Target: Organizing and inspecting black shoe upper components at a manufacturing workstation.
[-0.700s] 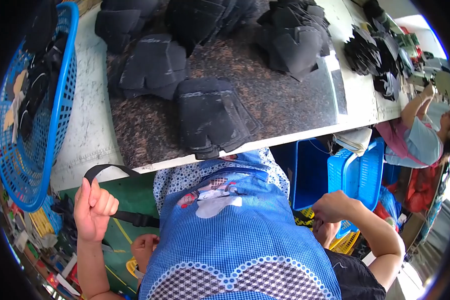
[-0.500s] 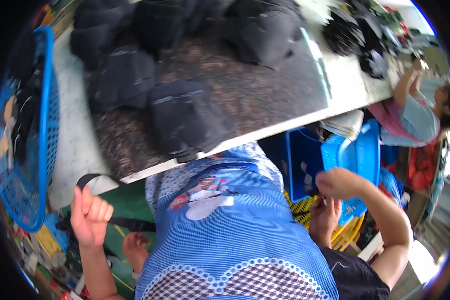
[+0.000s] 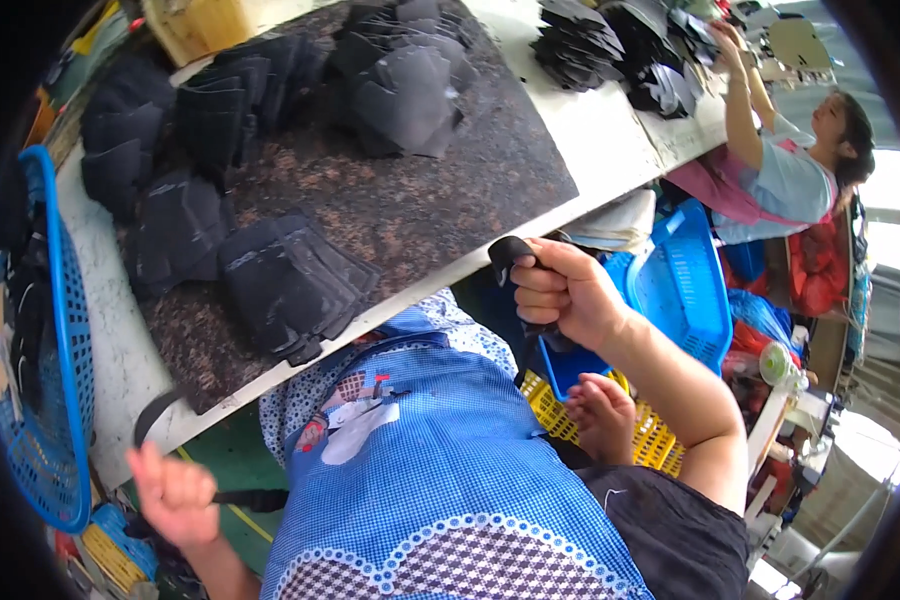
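- Right hand [image 3: 570, 292] is now higher, near the surface [image 3: 600, 145], its grip closed around black strap [image 3: 506, 256].
- Left hand [image 3: 176, 492] pinches black webbing [image 3: 154, 416]; better keep both untwisted.

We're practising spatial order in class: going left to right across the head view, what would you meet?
Blue basket, left hand with black strap, near stack of black pieces, right hand with curled black strap, second blue basket, red bundle.

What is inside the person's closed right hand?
A flat black strap: a curled part shows beyond the fingertips of the right hand, but the stretch inside the grip is covered by the fingers and cannot be seen.
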`<state>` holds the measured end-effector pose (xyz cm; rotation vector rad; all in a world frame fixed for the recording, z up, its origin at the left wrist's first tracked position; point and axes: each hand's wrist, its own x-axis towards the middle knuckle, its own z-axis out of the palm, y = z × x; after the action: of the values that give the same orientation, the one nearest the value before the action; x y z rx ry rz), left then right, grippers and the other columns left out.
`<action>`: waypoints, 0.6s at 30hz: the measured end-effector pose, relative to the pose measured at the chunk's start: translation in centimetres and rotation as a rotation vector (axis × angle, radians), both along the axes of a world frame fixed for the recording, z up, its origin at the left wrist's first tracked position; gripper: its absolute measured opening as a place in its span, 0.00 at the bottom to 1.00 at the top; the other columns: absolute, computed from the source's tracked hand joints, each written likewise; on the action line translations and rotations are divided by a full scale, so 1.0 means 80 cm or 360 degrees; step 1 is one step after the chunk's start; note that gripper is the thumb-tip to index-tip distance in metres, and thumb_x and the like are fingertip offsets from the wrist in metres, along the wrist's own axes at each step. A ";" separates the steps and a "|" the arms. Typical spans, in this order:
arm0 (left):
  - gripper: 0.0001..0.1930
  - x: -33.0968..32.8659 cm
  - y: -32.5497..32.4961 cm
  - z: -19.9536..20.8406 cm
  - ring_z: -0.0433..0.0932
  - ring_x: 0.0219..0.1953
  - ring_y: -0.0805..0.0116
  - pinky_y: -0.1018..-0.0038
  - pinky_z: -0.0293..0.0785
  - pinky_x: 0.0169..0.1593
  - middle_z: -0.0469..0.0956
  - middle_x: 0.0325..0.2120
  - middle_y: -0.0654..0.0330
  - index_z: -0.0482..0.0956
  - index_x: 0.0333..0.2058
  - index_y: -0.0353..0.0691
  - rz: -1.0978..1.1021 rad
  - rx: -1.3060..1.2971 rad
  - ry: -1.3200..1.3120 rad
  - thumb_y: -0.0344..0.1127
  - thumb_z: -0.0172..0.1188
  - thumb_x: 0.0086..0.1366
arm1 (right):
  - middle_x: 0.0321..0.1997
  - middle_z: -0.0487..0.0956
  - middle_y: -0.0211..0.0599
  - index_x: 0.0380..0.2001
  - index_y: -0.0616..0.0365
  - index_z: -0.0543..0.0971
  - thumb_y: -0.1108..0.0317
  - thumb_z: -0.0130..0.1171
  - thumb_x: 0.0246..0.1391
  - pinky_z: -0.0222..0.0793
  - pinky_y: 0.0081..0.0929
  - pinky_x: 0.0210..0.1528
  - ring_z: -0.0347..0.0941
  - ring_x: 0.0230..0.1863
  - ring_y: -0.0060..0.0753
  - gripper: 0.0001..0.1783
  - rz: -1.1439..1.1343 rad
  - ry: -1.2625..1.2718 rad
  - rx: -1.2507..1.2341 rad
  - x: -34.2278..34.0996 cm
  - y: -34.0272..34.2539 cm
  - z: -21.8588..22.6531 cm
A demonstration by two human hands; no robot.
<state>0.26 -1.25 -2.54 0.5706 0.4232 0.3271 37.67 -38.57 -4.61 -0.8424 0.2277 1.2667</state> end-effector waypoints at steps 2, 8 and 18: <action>0.18 0.053 -0.034 -0.021 0.45 0.13 0.79 0.74 0.43 0.20 0.49 0.13 0.74 0.65 0.30 0.52 -0.0227 0.0047 0.0216 0.50 0.43 0.83 | 0.20 0.55 0.15 0.35 0.53 0.71 0.60 0.47 0.77 0.49 0.18 0.24 0.48 0.20 0.12 0.14 -0.0027 0.0028 0.0115 -0.020 0.037 0.012; 0.15 0.223 -0.154 -0.021 0.68 0.19 0.81 0.80 0.60 0.22 0.74 0.24 0.70 0.80 0.52 0.36 -0.1395 0.0167 0.0669 0.39 0.65 0.73 | 0.23 0.63 0.22 0.40 0.56 0.72 0.62 0.47 0.78 0.74 0.32 0.43 0.63 0.24 0.21 0.11 0.0007 -0.0177 0.0129 -0.059 0.100 0.023; 0.11 0.207 -0.191 -0.064 0.80 0.44 0.76 0.76 0.74 0.54 0.83 0.41 0.63 0.86 0.49 0.35 -0.1370 0.0646 0.0344 0.35 0.64 0.74 | 0.43 0.85 0.37 0.50 0.64 0.83 0.60 0.52 0.77 0.76 0.29 0.56 0.81 0.50 0.29 0.18 -0.0085 -0.1765 -0.0440 -0.058 0.058 -0.006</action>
<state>16.86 -16.56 -7.70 1.1294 0.2829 -0.4925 33.03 -33.91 -5.09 -1.6357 -0.4726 0.5743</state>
